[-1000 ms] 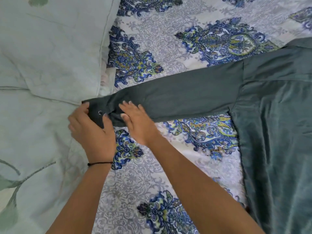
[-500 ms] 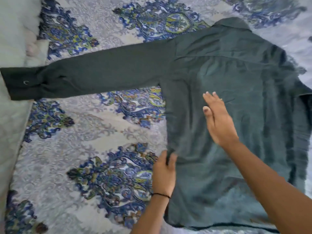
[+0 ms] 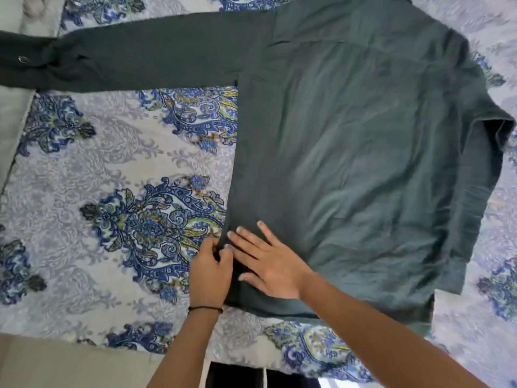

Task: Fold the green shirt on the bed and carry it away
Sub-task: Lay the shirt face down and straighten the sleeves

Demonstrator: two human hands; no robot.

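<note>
Two hands on the green shirt (image 3: 363,163), both at its left side seam near the hem. We see the shirt lying flat on the bed (image 3: 84,177), back panel up, a matte woven cloth, dark green with soft creases across the middle. Its left sleeve (image 3: 140,57) runs straight out to the left edge of view, and the cuff there shows one small metal snap or button (image 3: 23,60). The right sleeve (image 3: 475,205) is folded down along the right side of the body, bunched at the shoulder.

The bedsheet is pale grey-lilac cotton-like cloth printed with large blue, green and yellow paisley medallions. A plain pale cover (image 3: 14,113) lies at the far left under the cuff.

Left hand (image 3: 209,275): fingers closed in a pinch on the seam edge of the shirt, thumb and forefinger meeting on the cloth, knuckles up. A thin black band (image 3: 205,309) sits on that wrist.

Right hand (image 3: 268,264): fingers spread and flat, palm down, pressing on the shirt just inside the seam and gripping nothing. It touches the left hand at the fingertips. The right forearm comes in diagonally from lower right, crossing over the hem.
</note>
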